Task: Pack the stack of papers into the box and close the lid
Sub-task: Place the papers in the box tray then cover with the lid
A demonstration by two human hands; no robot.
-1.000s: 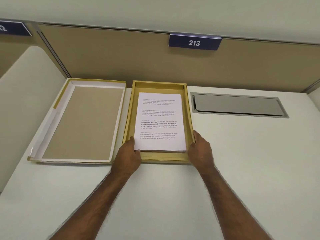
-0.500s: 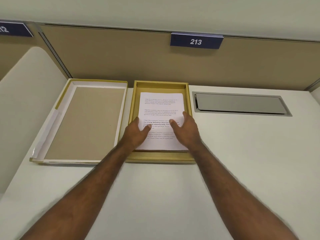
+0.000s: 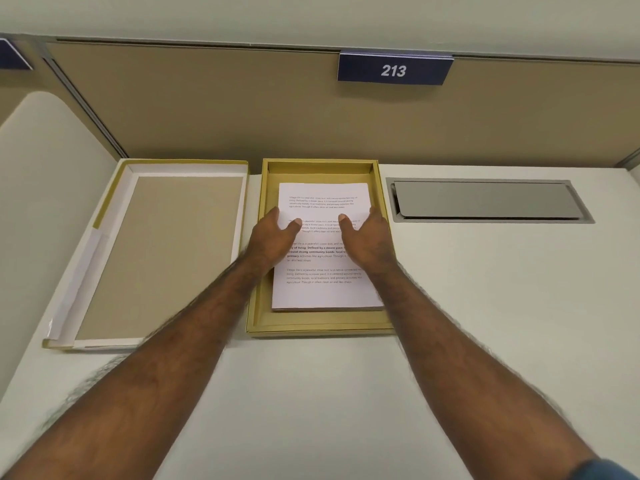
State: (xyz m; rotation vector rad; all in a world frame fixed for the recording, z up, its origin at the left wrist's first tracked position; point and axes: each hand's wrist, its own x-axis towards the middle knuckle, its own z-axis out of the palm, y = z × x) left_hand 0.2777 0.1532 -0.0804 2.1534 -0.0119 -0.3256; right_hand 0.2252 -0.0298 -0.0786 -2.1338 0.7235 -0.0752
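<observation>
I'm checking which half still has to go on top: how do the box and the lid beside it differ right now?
The box holds the stack of papers; the lid holds nothing. The box has mustard-yellow inner walls; the lid lies upside down, showing white inner walls and a tan panel. Both hands, left and right, rest flat on the papers in the box; neither touches the lid. Both are shallow rectangular trays, side by side on the desk.

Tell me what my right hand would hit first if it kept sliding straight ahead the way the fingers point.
Probably the far wall of the box: the right hand lies flat on the stack of papers, fingers pointing away from you. Depth is uncertain.
</observation>
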